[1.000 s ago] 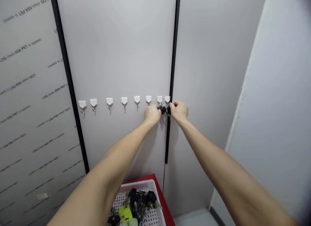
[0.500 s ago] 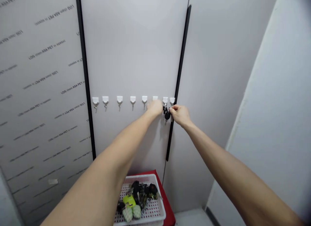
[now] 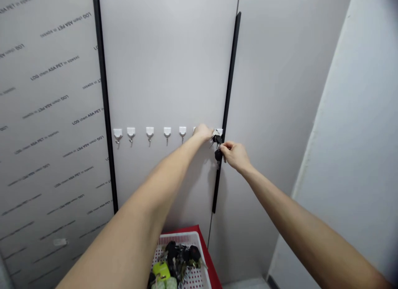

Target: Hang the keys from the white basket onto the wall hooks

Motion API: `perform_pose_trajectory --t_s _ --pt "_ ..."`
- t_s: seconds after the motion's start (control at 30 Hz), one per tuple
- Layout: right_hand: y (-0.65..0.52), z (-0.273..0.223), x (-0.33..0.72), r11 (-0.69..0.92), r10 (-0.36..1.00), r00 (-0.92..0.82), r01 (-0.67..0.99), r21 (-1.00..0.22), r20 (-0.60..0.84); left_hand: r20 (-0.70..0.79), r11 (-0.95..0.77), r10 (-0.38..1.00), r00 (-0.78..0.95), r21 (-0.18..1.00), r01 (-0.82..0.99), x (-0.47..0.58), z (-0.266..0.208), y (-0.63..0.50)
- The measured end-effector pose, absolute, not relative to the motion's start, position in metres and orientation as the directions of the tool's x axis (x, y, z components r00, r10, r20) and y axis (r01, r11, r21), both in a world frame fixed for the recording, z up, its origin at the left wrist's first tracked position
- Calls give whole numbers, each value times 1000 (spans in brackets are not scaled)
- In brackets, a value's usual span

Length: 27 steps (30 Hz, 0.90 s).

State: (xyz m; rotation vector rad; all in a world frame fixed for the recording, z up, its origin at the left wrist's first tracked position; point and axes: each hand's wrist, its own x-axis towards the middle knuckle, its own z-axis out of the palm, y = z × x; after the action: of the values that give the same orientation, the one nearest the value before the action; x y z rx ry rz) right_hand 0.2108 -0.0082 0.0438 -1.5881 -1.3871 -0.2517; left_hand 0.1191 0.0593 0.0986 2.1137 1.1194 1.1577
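A bunch of keys (image 3: 218, 155) with black heads is held up by the right end of a row of white hooks (image 3: 167, 132) on the pale panel. My right hand (image 3: 236, 154) pinches the bunch from the right between thumb and fingertips. From the left, my left hand (image 3: 202, 132) is closed at the upper part of the keys, its fingers partly hidden. It covers some of the hooks there. Whether the ring is on a hook I cannot tell.
Below my hands, a white perforated basket (image 3: 203, 262) holds many keys (image 3: 183, 253) and a yellow-green tag (image 3: 161, 270). It rests on a red surface (image 3: 207, 256). A black vertical strip (image 3: 231, 73) runs behind the keys; another dark strip (image 3: 105, 98) stands left of the hooks.
Both hands and the keys have shifted slightly right toward the last hook. The right hand sits a little lower on the bunch, and the view has tilted up a little.
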Motion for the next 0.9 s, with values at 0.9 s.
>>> perform_pose_trajectory --t_s 0.9 --pt "-54 -186 92 50 994 -17 947 -316 106 88 -398 912 401 430 811 -39 -182 -17"
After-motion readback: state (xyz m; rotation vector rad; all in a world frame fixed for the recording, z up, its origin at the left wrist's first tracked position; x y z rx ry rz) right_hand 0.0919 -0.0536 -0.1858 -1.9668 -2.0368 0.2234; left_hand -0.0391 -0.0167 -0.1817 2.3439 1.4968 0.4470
